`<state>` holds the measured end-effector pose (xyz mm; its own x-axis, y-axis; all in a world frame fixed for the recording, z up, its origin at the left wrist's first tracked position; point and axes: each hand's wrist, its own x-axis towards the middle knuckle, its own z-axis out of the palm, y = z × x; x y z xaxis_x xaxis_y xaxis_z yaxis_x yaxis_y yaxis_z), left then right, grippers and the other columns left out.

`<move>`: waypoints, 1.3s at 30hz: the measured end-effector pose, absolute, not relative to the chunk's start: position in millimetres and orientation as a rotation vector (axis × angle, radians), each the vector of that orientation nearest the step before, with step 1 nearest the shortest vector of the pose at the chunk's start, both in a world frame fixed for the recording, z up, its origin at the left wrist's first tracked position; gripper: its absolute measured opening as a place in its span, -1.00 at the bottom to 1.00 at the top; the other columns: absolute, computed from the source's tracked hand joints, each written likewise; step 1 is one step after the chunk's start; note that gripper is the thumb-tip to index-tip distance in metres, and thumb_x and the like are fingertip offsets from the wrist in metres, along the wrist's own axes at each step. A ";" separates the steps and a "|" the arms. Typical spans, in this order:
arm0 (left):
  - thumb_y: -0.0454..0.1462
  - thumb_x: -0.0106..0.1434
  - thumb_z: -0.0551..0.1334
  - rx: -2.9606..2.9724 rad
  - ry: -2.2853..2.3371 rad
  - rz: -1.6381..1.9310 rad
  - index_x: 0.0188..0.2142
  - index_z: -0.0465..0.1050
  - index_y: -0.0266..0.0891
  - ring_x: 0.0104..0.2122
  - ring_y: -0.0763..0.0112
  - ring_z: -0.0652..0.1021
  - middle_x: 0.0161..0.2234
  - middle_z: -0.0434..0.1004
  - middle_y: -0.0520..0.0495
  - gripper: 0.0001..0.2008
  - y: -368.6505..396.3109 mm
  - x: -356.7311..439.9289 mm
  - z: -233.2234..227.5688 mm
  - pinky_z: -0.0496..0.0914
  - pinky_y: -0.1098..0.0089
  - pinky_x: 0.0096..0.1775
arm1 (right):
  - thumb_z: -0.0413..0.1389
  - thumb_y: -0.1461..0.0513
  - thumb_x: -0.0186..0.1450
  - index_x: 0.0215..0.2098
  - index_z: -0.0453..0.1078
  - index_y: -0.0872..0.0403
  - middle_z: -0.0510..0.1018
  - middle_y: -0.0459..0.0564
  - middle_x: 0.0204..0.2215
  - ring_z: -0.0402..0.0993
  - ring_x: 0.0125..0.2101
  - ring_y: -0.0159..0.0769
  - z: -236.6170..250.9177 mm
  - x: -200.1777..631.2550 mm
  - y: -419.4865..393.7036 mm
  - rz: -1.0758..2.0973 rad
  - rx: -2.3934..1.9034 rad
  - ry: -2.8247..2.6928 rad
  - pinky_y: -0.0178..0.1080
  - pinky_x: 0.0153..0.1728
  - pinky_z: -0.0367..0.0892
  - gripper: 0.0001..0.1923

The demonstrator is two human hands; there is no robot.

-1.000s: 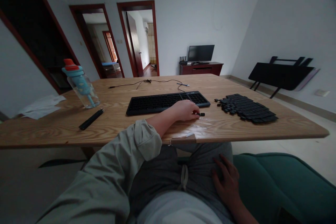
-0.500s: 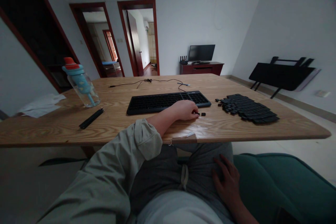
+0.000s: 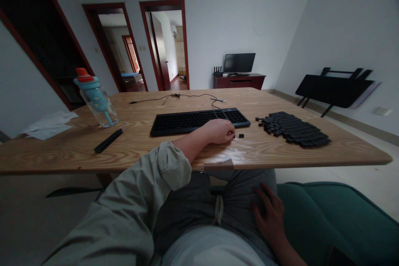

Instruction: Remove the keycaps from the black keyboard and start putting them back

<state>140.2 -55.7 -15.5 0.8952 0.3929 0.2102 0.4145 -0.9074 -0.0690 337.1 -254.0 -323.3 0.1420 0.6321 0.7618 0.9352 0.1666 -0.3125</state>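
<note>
keycap (image 3: 241,136) just right of left hand (image 3: 220,131)

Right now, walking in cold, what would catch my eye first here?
Probably the black keyboard mid-table, stripped of its caps, with the pile of keycaps lying to its right. Next, the left hand resting on the table just in front of the keyboard, a single keycap beside its fingertips, while the right hand lies in the lap. At far left stands a blue bottle.
</note>
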 end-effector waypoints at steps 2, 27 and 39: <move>-0.25 0.34 0.14 -2.979 -0.643 -0.339 -0.13 0.62 -0.19 -0.19 0.28 0.60 -0.17 0.65 -0.12 -0.73 -54.5 139.5 -16.3 0.42 0.37 -0.17 | 0.06 0.14 0.35 0.09 0.36 -0.02 0.37 0.15 0.17 0.35 0.09 0.06 -322.7 337.5 -254.2 -0.446 -1.545 -1.581 0.16 0.04 0.28 -0.65; -0.26 0.25 0.29 -2.832 -1.255 -0.823 -0.18 0.67 -0.23 -0.21 0.29 0.61 -0.21 0.69 -0.11 -0.80 38.1 88.2 6.6 0.43 0.34 -0.08 | 0.06 0.13 0.35 0.08 0.37 -0.02 0.37 0.14 0.16 0.36 0.08 0.05 -322.8 336.5 -255.6 -0.442 -1.546 -1.576 0.14 0.03 0.28 -0.65; -0.30 0.23 0.26 -2.792 -1.496 -0.626 -0.14 0.69 -0.26 -0.24 0.28 0.63 -0.22 0.71 -0.15 -0.74 73.5 66.4 -15.8 0.45 0.38 -0.11 | 0.06 0.14 0.34 0.09 0.36 -0.01 0.37 0.15 0.17 0.36 0.08 0.06 -320.8 335.6 -256.4 -0.454 -1.551 -1.583 0.14 0.03 0.28 -0.64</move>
